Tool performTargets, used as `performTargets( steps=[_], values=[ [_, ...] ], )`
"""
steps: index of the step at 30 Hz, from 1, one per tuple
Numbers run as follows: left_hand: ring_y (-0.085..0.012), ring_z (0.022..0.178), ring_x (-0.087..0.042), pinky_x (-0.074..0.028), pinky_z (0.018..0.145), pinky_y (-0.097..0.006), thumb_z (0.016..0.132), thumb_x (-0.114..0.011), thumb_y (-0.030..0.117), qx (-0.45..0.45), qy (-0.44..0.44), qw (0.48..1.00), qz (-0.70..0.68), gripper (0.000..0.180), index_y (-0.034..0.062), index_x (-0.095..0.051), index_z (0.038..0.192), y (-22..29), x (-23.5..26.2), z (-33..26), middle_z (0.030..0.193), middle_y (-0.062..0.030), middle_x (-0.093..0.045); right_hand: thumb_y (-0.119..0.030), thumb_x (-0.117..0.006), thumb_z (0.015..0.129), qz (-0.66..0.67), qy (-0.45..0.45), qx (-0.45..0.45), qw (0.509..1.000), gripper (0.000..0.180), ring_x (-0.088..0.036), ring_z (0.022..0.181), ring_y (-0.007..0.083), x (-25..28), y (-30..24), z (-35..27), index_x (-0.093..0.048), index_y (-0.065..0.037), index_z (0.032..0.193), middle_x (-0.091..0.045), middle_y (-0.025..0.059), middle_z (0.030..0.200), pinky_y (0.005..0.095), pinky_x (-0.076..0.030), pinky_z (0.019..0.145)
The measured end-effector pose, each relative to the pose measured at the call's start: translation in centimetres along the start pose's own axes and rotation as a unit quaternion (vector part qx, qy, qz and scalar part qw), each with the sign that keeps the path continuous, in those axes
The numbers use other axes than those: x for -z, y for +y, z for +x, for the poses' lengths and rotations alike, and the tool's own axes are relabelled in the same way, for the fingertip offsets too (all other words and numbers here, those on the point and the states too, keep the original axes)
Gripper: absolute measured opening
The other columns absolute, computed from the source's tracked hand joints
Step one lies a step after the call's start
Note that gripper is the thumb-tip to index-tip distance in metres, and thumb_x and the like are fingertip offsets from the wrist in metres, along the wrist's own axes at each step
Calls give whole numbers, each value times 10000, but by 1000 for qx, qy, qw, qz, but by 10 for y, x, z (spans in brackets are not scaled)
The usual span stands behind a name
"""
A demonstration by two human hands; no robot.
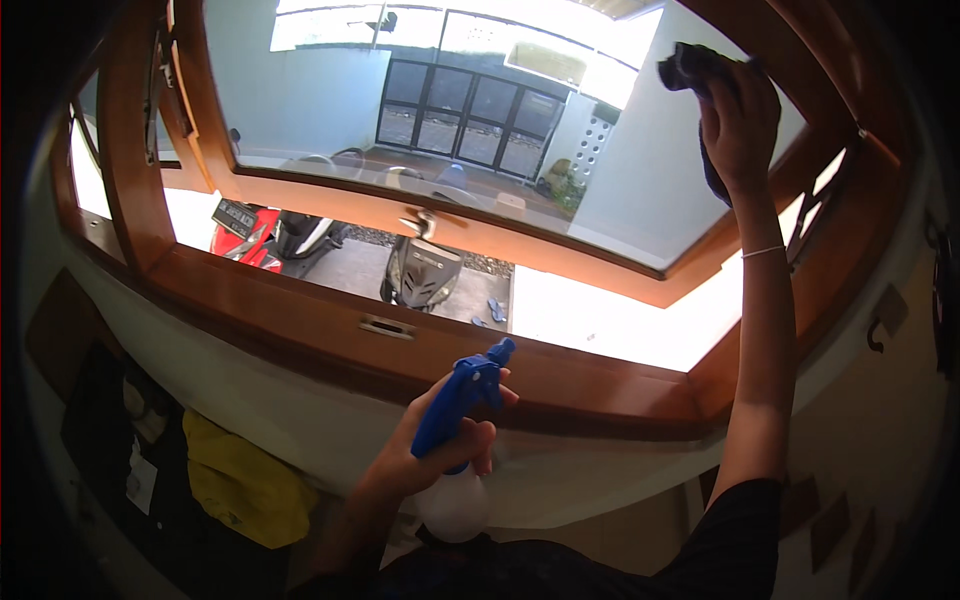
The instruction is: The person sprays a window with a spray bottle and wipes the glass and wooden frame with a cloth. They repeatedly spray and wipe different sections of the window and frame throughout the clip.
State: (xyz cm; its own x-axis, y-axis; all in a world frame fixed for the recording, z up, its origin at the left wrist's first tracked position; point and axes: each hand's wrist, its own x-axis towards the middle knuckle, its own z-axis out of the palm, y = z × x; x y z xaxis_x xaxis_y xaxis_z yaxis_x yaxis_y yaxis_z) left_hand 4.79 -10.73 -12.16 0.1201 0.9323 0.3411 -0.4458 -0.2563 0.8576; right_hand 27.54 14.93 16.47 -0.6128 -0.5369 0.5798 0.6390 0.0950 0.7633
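My left hand (440,440) is wrapped round the neck of a spray bottle (452,505) with a blue trigger head and a whitish body. Its nozzle points up toward the window. High on the right, my right hand (742,125) grips a dark cloth (690,68), part of which hangs down beside the wrist. The cloth is at the right part of the window pane (480,110), near the wooden sash; whether it presses on the glass I cannot tell. The top-hung window stands tilted outward in its brown wooden frame.
A wooden sill (560,375) with a metal latch plate (387,328) runs below the opening. Outside are a dark scooter (425,270), a red motorbike (245,240) and a black gate (465,110). Yellow cloth (245,480) lies at lower left; a hook (877,335) is on the right wall.
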Motion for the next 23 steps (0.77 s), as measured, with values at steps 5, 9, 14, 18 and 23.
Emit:
performTargets(
  steps=[5, 9, 14, 18, 23],
  values=[
    [-129, 665, -611, -498, 591, -270, 872, -604, 74, 35, -39, 998, -27, 510, 18, -392, 1332, -26, -48, 25, 1148, -99, -570, -254, -656, 854, -39, 16, -118, 992, 297, -521, 1055, 344, 5, 22, -66, -614, -105, 1107, -556, 131, 1137, 471, -404, 897],
    [-135, 664, -613, -500, 594, -278, 870, -612, 89, 46, -30, 998, -42, 515, 18, -394, 1331, -44, -63, 30, 1155, -100, -566, -274, -621, 871, 15, -5, -205, 979, 301, -463, 1077, 323, 5, -25, -94, -595, -107, 1120, -541, 134, 1140, 475, -351, 870],
    [-142, 658, -617, -501, 596, -287, 871, -619, 118, 42, -11, 998, -34, 516, 21, -400, 1328, -58, -73, 33, 1155, -104, -567, -194, -689, 739, 83, -66, -210, 972, 247, -477, 1068, 236, 1, -126, -163, -616, -208, 975, -547, 47, 1073, 426, -358, 898],
    [-140, 645, -616, -499, 590, -287, 868, -625, 121, 41, -16, 998, -40, 519, 29, -403, 1327, -58, -79, 30, 1142, -101, -572, -150, -674, 742, 131, -74, -119, 981, 237, -509, 1064, 177, 12, -155, -182, -618, -242, 953, -556, 6, 1071, 455, -375, 972],
    [-141, 645, -619, -498, 585, -283, 868, -635, 147, 28, -23, 999, -27, 530, 30, -400, 1328, -51, -81, 29, 1137, -99, -576, -103, -655, 711, 191, -109, -160, 962, 209, -615, 851, 201, 11, -114, -128, -635, -211, 889, -610, -20, 919, 425, -491, 764]
  ],
)
